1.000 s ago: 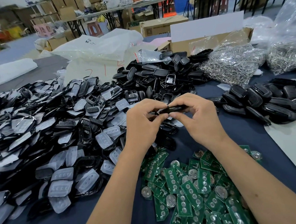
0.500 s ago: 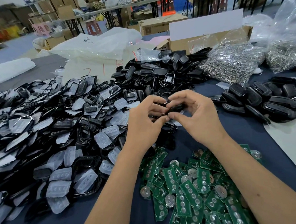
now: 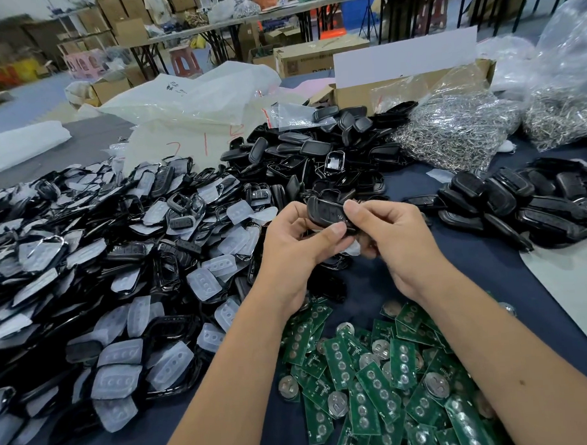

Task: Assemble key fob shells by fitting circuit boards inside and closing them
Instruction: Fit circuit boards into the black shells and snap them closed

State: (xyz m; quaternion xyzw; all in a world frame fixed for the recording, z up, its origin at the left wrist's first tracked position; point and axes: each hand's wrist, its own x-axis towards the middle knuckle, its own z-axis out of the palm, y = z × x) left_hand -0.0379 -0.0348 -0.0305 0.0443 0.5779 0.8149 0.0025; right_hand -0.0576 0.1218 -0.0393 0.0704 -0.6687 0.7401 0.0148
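Both my hands hold one black key fob (image 3: 326,212) above the middle of the table. My left hand (image 3: 295,246) grips it from below and the left, thumb pressed on its near edge. My right hand (image 3: 395,240) pinches its right end between thumb and fingers. The fob's button face is turned toward me. Green circuit boards (image 3: 378,381) with coin cells lie heaped in front of me. Black shell fronts and translucent button pads (image 3: 117,265) cover the left of the table.
A heap of black shell halves (image 3: 315,153) lies behind my hands. Closed black fobs (image 3: 529,203) are piled at the right. Bags of metal rings (image 3: 450,132) and a cardboard box (image 3: 397,80) stand at the back right. White plastic bags (image 3: 193,98) lie at the back.
The fob has been turned from edge-on to face-up in my hands. Both hands have shifted their grip around it and lifted slightly.
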